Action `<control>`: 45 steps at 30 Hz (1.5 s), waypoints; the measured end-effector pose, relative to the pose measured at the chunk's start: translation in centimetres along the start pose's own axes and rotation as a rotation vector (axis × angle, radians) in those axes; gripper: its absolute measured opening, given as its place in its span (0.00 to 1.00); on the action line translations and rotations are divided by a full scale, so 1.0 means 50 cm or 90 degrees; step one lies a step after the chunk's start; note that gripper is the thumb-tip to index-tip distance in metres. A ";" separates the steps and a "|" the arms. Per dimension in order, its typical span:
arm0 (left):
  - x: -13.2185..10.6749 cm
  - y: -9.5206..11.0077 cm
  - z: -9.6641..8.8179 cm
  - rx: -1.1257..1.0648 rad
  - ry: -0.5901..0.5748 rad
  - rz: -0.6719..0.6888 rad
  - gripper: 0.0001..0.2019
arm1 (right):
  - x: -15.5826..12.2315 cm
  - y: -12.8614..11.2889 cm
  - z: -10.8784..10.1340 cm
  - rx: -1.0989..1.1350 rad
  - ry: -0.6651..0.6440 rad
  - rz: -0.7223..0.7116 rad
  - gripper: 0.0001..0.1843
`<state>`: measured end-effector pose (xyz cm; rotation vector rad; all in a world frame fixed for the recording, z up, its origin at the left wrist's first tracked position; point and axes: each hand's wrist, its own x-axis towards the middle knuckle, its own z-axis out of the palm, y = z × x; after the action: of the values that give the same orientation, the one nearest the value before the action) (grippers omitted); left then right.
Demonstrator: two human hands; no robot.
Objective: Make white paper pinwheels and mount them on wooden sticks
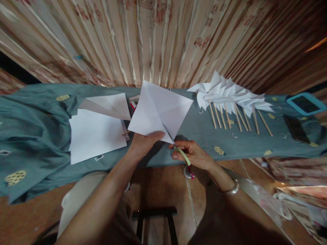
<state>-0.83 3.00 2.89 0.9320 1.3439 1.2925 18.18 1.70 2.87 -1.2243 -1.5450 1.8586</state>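
My left hand (145, 144) grips a creased square of white paper (158, 105) by its near edge, thumb on top and fingers underneath. Scissors with light green handles (182, 156) are in my right hand (192, 153), fingers closed round the handles. Their blades lie along a crease at the paper's near corner and point toward its middle. To the left rests a stack of white paper sheets (98, 136), with a folded sheet (109, 105) behind it. On the right, several white paper pinwheels (224, 90) on wooden sticks (238, 117) lie in an overlapping row.
A green-grey cloth with yellow patterns (199, 136) covers the narrow table. At the right end lie a dark phone (296, 129) and a blue-framed device (306, 103). A patterned curtain (153, 44) hangs behind. Below are a dark stool frame (154, 214) and tiled floor.
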 end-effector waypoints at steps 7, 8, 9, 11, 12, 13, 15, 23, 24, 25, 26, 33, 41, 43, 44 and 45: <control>0.013 0.000 -0.013 -0.035 -0.014 0.002 0.16 | -0.038 -0.011 -0.078 -0.053 -0.031 0.034 0.21; 0.013 -0.001 -0.014 -0.027 -0.005 0.003 0.16 | -0.046 -0.012 -0.093 -0.053 -0.023 0.038 0.22; 0.014 -0.003 -0.014 -0.015 0.013 0.006 0.17 | -0.053 -0.012 -0.106 -0.055 -0.015 0.044 0.23; 0.014 -0.008 -0.015 0.006 0.042 0.013 0.19 | -0.064 -0.013 -0.126 -0.054 0.037 0.028 0.26; 0.013 -0.011 -0.014 0.014 0.045 0.015 0.19 | -0.066 -0.013 -0.132 -0.045 0.086 0.004 0.27; 0.012 -0.014 -0.014 0.021 0.034 0.014 0.19 | -0.066 -0.013 -0.135 -0.032 0.141 -0.027 0.28; 0.009 -0.019 -0.012 0.035 0.006 0.006 0.18 | -0.061 -0.014 -0.135 0.003 0.250 -0.094 0.28; -0.012 -0.020 0.006 0.093 -0.089 -0.025 0.12 | -0.021 -0.027 -0.119 0.076 0.377 -0.193 0.27; -0.013 -0.019 0.008 0.095 -0.099 -0.026 0.12 | -0.017 -0.028 -0.118 0.074 0.377 -0.187 0.26; -0.014 -0.018 0.009 0.096 -0.106 -0.025 0.12 | -0.014 -0.029 -0.116 0.073 0.373 -0.177 0.24; -0.014 -0.017 0.010 0.097 -0.110 -0.025 0.13 | -0.012 -0.030 -0.115 0.072 0.366 -0.166 0.23; -0.011 -0.011 0.005 0.016 -0.119 -0.108 0.18 | -0.003 -0.028 -0.103 0.065 0.321 -0.120 0.21; -0.024 0.009 0.006 -0.327 -0.169 -0.178 0.23 | 0.038 -0.019 -0.053 0.203 0.435 -0.158 0.23; -0.030 0.014 0.007 -0.370 -0.149 -0.188 0.21 | 0.048 -0.020 -0.039 0.225 0.448 -0.164 0.21; -0.032 0.016 0.008 -0.398 -0.135 -0.192 0.20 | 0.052 -0.021 -0.034 0.241 0.452 -0.165 0.20; -0.034 0.020 0.007 -0.424 -0.122 -0.196 0.19 | 0.056 -0.022 -0.030 0.259 0.454 -0.165 0.19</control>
<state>-0.26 1.57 4.13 0.3552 0.7803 1.2494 17.75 5.04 2.94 -1.2265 -0.8383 1.2719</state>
